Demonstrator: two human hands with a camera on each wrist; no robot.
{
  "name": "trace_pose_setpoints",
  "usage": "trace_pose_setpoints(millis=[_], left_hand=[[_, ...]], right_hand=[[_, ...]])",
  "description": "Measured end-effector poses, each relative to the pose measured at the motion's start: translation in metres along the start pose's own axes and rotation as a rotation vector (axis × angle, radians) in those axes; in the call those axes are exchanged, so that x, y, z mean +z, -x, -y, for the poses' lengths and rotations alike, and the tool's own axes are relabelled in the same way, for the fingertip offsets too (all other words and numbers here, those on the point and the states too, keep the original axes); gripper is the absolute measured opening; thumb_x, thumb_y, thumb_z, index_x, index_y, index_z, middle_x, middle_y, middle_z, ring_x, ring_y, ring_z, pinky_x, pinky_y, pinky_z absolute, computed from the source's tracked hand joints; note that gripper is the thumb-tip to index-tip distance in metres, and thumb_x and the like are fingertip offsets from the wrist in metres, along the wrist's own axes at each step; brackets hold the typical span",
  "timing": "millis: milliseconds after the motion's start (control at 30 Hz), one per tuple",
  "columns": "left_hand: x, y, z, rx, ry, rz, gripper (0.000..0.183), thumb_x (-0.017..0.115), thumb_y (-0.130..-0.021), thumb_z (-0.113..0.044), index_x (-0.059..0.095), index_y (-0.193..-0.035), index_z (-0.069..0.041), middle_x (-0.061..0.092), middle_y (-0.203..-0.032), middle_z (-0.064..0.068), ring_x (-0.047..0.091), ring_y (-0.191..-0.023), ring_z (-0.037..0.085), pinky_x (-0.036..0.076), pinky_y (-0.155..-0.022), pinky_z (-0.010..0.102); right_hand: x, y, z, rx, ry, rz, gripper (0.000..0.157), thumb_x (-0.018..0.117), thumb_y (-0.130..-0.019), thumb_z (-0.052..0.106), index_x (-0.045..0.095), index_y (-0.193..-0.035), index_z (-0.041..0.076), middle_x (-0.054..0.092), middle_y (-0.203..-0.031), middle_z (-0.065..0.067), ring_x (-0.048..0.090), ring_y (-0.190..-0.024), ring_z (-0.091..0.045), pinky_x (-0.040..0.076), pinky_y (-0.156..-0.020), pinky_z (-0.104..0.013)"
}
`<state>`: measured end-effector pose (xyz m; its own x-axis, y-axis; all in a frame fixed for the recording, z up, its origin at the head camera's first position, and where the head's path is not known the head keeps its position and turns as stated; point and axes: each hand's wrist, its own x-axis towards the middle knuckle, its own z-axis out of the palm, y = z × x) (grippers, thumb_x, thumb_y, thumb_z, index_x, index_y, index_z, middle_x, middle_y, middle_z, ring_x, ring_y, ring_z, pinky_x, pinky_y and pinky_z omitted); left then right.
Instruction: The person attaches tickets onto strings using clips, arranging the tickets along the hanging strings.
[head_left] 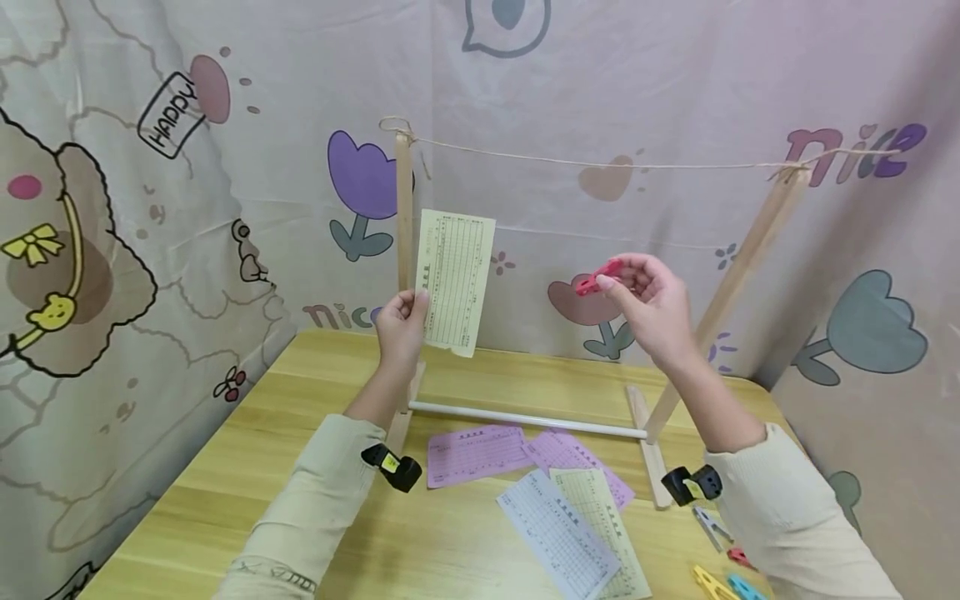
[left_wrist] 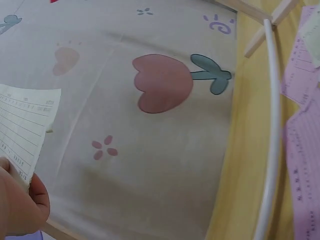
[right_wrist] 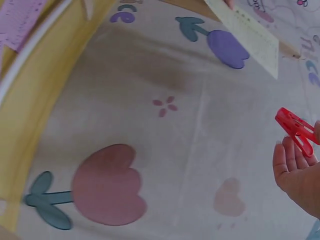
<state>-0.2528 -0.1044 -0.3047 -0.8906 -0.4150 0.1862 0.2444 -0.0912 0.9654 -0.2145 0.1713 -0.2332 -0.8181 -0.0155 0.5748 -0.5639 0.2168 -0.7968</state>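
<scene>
A pale yellow printed form (head_left: 456, 279) is pinched at its left edge by my left hand (head_left: 401, 325); it stands upright beside the left wooden post, below the string (head_left: 540, 158). In the left wrist view the form (left_wrist: 25, 125) reaches in from the left, with the thumb over its edge. My right hand (head_left: 652, 308) holds a red clothespin (head_left: 597, 279) between thumb and fingers, to the right of the form and under the string. The right wrist view shows the red clothespin (right_wrist: 296, 131) with its jaws pointing up and left.
Two wooden posts (head_left: 761, 225) carry the string, joined low down by a white rod (head_left: 525, 418). Pink forms (head_left: 476, 454), a white form (head_left: 558, 533) and another yellow form (head_left: 603, 525) lie on the wooden table (head_left: 225, 500). Several clothespins (head_left: 712, 527) lie at the right.
</scene>
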Motion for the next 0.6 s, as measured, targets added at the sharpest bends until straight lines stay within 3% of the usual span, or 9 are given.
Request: trace_pose_setpoints(millis=[367,600], left_hand=[[0.017,-0.011,-0.022,0.026,0.011,0.019,0.022,0.057,-0.092,-0.015,0.058,-0.103,0.004,0.056,-0.079,-0.005,0.053,-0.068,0.003,0.046,-0.060,0.011],[0.026,-0.016,-0.031,0.028,0.073,0.003,0.021,0.058,-0.091,-0.013,0.058,-0.102,0.005,0.058,-0.078,-0.004,0.054,-0.067,0.003,0.048,-0.061,0.012]], right_hand=[[0.014,-0.031,0.043,-0.096,-0.095,0.001,0.019,0.061,-0.085,-0.001,0.056,-0.102,0.006,0.065,-0.080,0.016,0.058,-0.074,-0.003,0.048,-0.068,-0.012],[0.021,-0.049,0.063,-0.116,-0.144,-0.009,0.022,0.065,-0.083,0.001,0.058,-0.104,0.004,0.066,-0.077,0.012,0.058,-0.071,-0.004,0.047,-0.067,-0.012]])
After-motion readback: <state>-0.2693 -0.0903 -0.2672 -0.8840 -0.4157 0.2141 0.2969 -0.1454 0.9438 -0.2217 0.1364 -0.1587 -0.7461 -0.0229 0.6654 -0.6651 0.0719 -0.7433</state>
